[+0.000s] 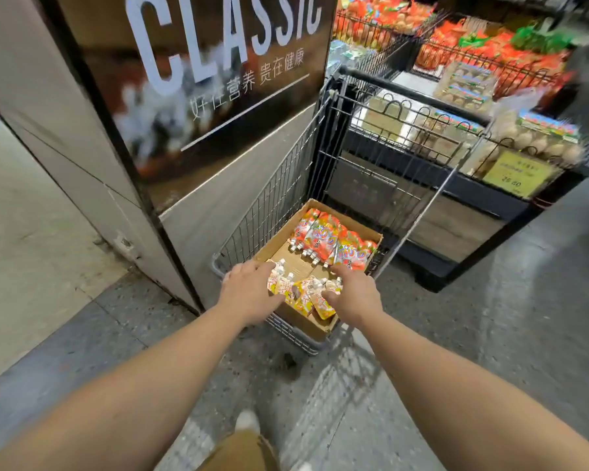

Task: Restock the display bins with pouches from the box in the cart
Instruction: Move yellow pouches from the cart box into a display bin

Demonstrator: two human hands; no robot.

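Observation:
A wire shopping cart (272, 205) holds an open cardboard box (300, 321). Several red and orange spouted pouches (323, 237) lie at the box's far end. At the near end lies a bunch of yellow and orange pouches (303, 294). My left hand (249, 288) grips this bunch from the left. My right hand (352, 290) closes on it from the right. The bunch sits just above the box's near edge.
A pillar with a dark "CLASSIC" poster (201, 83) stands close on the cart's left. Wire display bins (456, 141) with egg cartons and orange packs stand behind and right of the cart, with a yellow price sign (515, 176). My shoe (247, 421) shows on the speckled floor.

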